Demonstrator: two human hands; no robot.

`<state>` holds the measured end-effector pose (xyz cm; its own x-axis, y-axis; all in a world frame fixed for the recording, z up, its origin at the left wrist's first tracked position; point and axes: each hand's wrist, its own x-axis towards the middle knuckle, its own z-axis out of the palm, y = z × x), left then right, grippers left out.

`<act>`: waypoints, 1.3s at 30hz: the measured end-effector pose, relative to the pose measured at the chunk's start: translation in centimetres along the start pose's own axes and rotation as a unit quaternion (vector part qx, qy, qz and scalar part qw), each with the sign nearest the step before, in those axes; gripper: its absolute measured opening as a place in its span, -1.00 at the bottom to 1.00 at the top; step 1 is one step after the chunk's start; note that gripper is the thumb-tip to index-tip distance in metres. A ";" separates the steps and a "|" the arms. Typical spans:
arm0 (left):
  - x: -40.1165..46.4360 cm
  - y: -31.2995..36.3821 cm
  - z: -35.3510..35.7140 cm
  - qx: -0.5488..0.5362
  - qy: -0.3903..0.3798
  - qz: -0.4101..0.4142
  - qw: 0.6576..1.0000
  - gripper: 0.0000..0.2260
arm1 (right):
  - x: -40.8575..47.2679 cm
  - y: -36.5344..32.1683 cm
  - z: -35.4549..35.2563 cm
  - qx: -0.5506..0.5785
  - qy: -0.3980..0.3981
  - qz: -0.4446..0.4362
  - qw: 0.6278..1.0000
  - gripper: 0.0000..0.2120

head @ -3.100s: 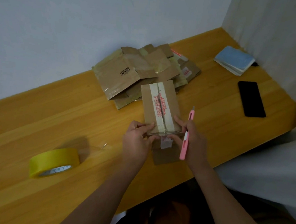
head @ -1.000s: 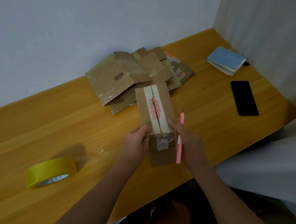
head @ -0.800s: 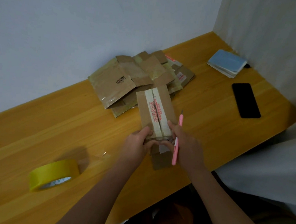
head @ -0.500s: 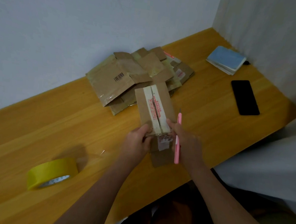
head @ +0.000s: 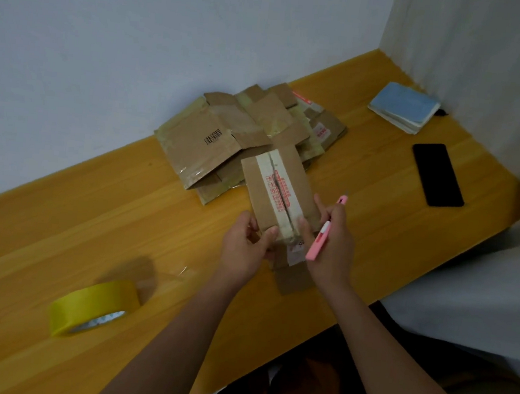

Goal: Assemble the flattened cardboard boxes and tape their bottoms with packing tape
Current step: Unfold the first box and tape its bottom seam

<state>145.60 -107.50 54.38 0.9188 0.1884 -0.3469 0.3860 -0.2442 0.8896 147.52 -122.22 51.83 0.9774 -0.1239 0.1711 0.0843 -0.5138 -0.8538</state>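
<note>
At the tabletop's (head: 57, 241) near edge, the small cardboard box (head: 279, 195) stays upright, little shifted over the last second; its taped seam appears pressed down, so sealing seems nearly finished. Left hand (head: 244, 249) pinches the near corner; right hand (head: 332, 245) steadies it, gripping the pink utility knife (head: 319, 242).

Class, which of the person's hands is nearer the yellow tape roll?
Left. The left hand grips the box on the side toward the tape roll; the right hand is on the box's far side.

A black phone (head: 437, 174) lies near a blue notebook (head: 404, 107) on the wooden table (head: 59, 225).
</note>
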 end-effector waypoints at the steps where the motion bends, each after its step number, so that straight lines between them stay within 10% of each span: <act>1: 0.0 0.0 0.0 0.008 -0.001 0.002 1.000 -0.78 | 0.1 0.1 -0.1 -0.005 -0.003 -0.008 1.000 -0.75; 7: -1.8 0.8 -1.5 -0.014 -0.104 -0.073 0.992 -0.80 | 2.1 0.1 -2.0 0.021 -0.111 -0.020 0.993 -0.80; 13: 0.1 2.2 -5.2 0.173 0.165 0.041 0.970 -0.65 | 2.4 -2.7 -4.4 -0.075 -0.056 0.063 0.994 -0.82; 18: 2.1 3.7 -5.6 0.132 0.016 -0.005 0.991 -0.49 | 0.3 -4.1 -4.6 -0.154 -0.134 0.169 0.964 -0.65; 24: 1.3 1.9 -7.4 0.296 0.137 -0.050 0.944 -0.43 | 2.5 -5.2 -4.4 -0.003 -0.072 0.115 0.991 -0.78; 31: 1.3 1.6 -8.1 0.216 0.002 -0.009 0.976 -0.58 | 1.1 -5.1 -2.7 -0.013 -0.093 0.203 0.975 -0.77; 39: 0.2 -0.5 -6.5 -0.015 -0.021 -0.186 0.982 -0.75 | -1.1 -3.8 0.2 -0.040 -0.143 0.194 0.970 -0.65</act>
<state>145.04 -101.18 55.76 0.7179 0.2197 -0.6606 0.6931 -0.1377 0.7075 146.16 -119.93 54.73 0.9475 -0.0864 -0.3079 -0.3041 -0.5409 -0.7842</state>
